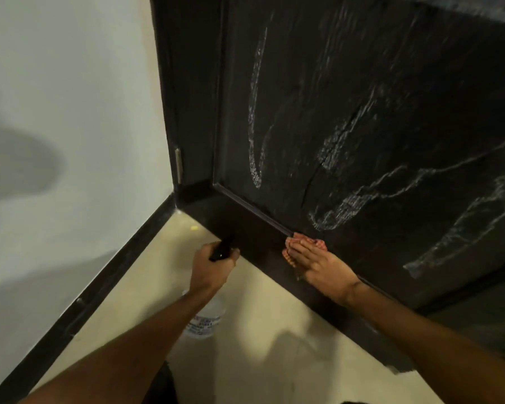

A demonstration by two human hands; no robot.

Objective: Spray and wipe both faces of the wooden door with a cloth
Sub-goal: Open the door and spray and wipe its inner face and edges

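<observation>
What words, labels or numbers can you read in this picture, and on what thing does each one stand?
Label on the spray bottle in the left hand: coloured print, too blurred to read.
Door, cloth, wall, floor: no writing shows.

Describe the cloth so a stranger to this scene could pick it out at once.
Start at the dark wooden door filling the upper right and follow its bottom rail down to the right hand pressed flat against it. The cloth is the reddish-pink patterned fabric peeking from under it. It is the only soft, coloured thing here; the left hand holds a clear spray bottle.
</observation>
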